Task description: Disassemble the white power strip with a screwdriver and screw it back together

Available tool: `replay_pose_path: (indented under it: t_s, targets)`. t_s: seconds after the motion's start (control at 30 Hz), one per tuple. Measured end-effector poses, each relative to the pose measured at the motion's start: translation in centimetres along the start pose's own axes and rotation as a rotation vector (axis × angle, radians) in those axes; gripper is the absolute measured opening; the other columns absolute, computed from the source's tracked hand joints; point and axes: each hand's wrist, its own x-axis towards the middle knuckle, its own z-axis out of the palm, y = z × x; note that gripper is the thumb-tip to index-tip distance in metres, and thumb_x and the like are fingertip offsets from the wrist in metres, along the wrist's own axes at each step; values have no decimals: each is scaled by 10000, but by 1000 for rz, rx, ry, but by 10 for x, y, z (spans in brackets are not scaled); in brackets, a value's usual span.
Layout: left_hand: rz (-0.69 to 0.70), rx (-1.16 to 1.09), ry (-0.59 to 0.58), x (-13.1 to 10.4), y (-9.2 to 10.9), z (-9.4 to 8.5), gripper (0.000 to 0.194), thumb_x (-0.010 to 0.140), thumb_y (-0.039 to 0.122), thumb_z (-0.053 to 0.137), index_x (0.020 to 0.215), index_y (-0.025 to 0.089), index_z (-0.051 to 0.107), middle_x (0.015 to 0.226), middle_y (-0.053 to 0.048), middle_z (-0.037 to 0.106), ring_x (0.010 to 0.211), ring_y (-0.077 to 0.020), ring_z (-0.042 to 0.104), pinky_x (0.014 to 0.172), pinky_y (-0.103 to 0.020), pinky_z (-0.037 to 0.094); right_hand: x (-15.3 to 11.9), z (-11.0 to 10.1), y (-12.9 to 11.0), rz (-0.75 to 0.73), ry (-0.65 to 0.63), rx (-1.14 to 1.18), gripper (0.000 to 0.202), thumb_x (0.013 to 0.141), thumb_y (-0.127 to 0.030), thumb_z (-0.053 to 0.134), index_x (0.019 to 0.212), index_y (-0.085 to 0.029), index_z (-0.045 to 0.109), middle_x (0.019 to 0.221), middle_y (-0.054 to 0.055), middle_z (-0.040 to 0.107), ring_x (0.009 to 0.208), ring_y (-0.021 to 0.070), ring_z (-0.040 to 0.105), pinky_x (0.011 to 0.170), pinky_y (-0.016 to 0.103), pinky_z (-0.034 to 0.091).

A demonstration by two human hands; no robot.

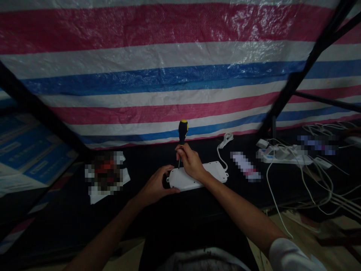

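Note:
A white power strip (pixel 207 180) lies on the black table with its screw-holed face up. Its white cord (pixel 222 146) runs from the right end and is bundled behind. My left hand (pixel 158 186) grips the strip's left end, thumb on the near edge and fingers on the far edge. In my right hand (pixel 191 161) is a screwdriver (pixel 183 130) with a dark blue and yellow handle, held upright by its lower part. The shaft points down at the strip's left part; whether the tip sits in a screw hole I cannot tell.
Left of the strip lies a blurred item on white paper (pixel 125 177). To the right are a blurred packet (pixel 245 165), another white power strip (pixel 284 155) and tangled white cables (pixel 304 188). A striped plastic sheet (pixel 158 82) hangs behind, between black metal bars (pixel 299 75).

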Motion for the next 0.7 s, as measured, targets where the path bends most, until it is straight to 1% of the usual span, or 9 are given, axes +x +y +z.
replay_pose_path:
  t_s: [0.13,0.23,0.5,0.7]
  targets:
    - [-23,23,5,-1,3,-1,853,720,584,920,1434,263,582,1268,-90,676,1072,-288,661,936,-427,541,-1,0,-3,2,-8,9,237,1132,-388,364,1114,-248,554,785,-17,630,699,155,620,733,273,489]
    - [-37,35,1,-1,6,-2,832,726,576,917,1421,252,594,1185,-81,671,1033,-282,653,915,-416,534,0,0,-2,-3,-5,10,233,1133,-385,368,1112,-244,552,789,-17,629,695,152,616,729,272,484]
    - [-6,42,-1,-1,9,-2,818,747,598,898,1418,255,582,1228,-95,647,1069,-303,643,922,-429,532,-1,-4,1,24,12,25,249,1130,-410,377,1115,-249,566,775,-22,630,660,151,605,674,269,471]
    - [-8,44,14,-3,6,-1,823,737,599,906,1412,268,572,1217,-79,648,1059,-291,647,906,-414,534,-3,2,-2,25,-19,42,243,1129,-407,380,1133,-252,567,803,-13,650,673,151,612,668,267,474]
